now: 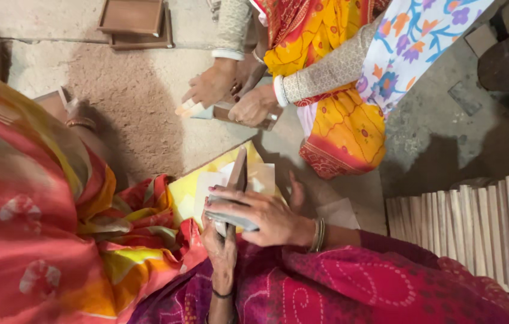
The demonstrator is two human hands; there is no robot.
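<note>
Two hands are working over the lap in the head view. The right hand is lying palm-down, fingers stretched leftward and pressing a grey sanding pad against a thin brown wooden piece that is standing on edge. The left hand is reaching up from below, its fingers closing around the lower part of the same wooden piece, just under the right hand. Both hands are clamped: the left on the wood, the right on the pad. A bangle is sitting on the right wrist and a dark band on the left wrist.

The wooden piece is pointing away from the body, its far end lying over a yellow cloth and white paper sheets. Open sandy floor is stretching beyond the cloth to the left.

Ahead, a co-worker's hands are gripping another small wooden frame, sitting near the far end of the wooden piece. A row of pale wooden frames is standing on edge at the right, well apart from the hands. More brown frames are lying stacked at the top left.
</note>
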